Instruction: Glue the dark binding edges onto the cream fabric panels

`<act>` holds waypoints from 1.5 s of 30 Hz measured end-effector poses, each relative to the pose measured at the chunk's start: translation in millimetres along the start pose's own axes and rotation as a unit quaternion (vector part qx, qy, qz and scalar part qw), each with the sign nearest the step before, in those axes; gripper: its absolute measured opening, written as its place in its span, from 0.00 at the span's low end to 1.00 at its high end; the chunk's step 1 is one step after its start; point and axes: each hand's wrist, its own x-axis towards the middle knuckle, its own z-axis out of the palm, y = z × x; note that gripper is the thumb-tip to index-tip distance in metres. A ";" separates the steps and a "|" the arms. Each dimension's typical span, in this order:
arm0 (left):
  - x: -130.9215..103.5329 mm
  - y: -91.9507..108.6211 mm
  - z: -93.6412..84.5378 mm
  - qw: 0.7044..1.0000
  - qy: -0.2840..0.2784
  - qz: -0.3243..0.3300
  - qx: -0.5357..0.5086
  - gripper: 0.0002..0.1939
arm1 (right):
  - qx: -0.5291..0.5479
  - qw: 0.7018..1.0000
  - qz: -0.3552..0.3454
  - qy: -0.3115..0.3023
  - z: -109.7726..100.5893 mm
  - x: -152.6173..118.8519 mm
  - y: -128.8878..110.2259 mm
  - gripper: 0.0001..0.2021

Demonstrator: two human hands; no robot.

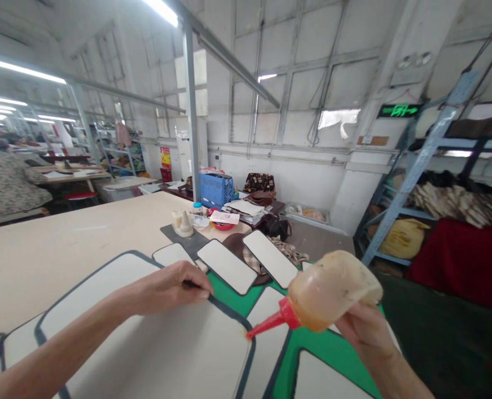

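Note:
My right hand (364,330) is wrapped round a squeeze bottle (333,285) of amber liquid, probably glue. The bottle is tipped over, its red nozzle (273,322) pointing down to the left. The nozzle's tip meets the dark border near the rounded corner of a large white panel (179,349), with a small amber spot beside it. At that panel's far edge, my left hand (177,285) pinches the border between thumb and fingers. Another white panel (100,282) with the same dark border lies behind my left forearm.
Smaller dark-edged white pieces (227,266) lie on a green surface (237,299). The pale table (83,227) stretches left. Farther back are a beige tape dispenser (182,223), a blue crate (216,189) and papers. Metal shelving (412,172) stands right; a person (9,180) is far left.

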 end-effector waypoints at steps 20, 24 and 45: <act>-2.8 -26.2 11.2 0.997 0.052 -0.047 -0.021 0.13 | 0.025 0.999 -0.044 0.020 -2.0 -7.9 12.9 0.24; -4.7 -31.1 13.3 0.996 0.059 -0.053 -0.034 0.14 | 0.035 0.998 -0.040 0.033 -8.7 -13.7 20.3 0.22; -12.7 -57.5 15.3 0.969 0.115 -0.120 -0.182 0.16 | 0.018 0.999 -0.001 0.030 3.4 -37.7 22.1 0.31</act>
